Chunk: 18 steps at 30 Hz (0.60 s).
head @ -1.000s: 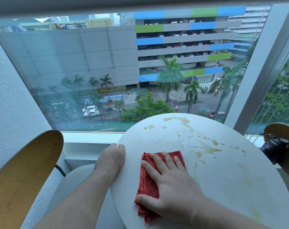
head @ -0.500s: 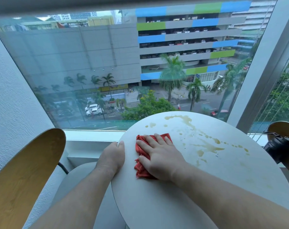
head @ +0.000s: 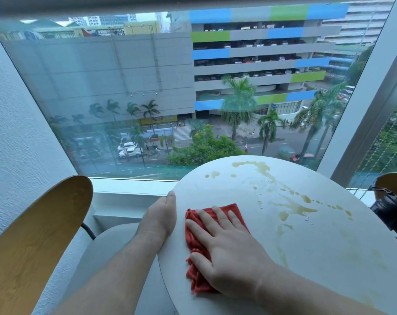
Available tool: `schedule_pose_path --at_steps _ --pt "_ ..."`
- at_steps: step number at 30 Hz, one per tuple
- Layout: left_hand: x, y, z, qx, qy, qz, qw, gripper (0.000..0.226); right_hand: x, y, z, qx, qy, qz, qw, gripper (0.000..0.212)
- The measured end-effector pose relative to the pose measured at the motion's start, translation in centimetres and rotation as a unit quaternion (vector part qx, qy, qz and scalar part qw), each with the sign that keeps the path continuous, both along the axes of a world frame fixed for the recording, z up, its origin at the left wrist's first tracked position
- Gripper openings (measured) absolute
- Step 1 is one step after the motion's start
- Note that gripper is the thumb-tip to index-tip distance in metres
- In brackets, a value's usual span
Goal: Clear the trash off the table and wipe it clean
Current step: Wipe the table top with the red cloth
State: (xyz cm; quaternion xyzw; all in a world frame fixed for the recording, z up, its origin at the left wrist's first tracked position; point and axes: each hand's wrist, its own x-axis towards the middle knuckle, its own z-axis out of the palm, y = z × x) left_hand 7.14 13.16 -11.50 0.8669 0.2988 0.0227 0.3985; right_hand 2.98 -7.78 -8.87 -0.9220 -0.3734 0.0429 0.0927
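A round white table stands in front of me by the window. Yellow-brown spill stains run across its far and middle parts, with fainter streaks to the right. A crumpled red cloth lies on the left part of the top. My right hand presses flat on the cloth with its fingers straight and spread. At the table's left rim, my left hand holds the edge, thumb on top and fingers hidden below.
A wooden chair back rises at the left over a grey seat. At the right edge, a black object sits against another wooden chair back. A large window and its white sill lie just beyond the table.
My right hand slid the red cloth away from me, then back toward me across the table's left part. My left hand stayed on the rim.
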Motion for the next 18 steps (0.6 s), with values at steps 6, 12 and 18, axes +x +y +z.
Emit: schedule_pose_path --at_steps 6,12,18 --pt "0.2 0.2 -0.2 -0.009 -0.013 -0.016 1.0 0.072 3.7 3.7 -0.7 0.011 -0.013 0.029 0.999 0.067" --pt "0.4 0.2 -0.3 0.019 -0.005 -0.008 1.0 0.067 7.9 4.8 -0.7 -0.001 -0.018 -0.006 1.0 0.066" --pt "0.5 0.1 -0.3 0.08 0.034 -0.017 0.996 0.06 9.2 1.4 -0.5 -0.013 -0.003 -0.068 0.998 0.072"
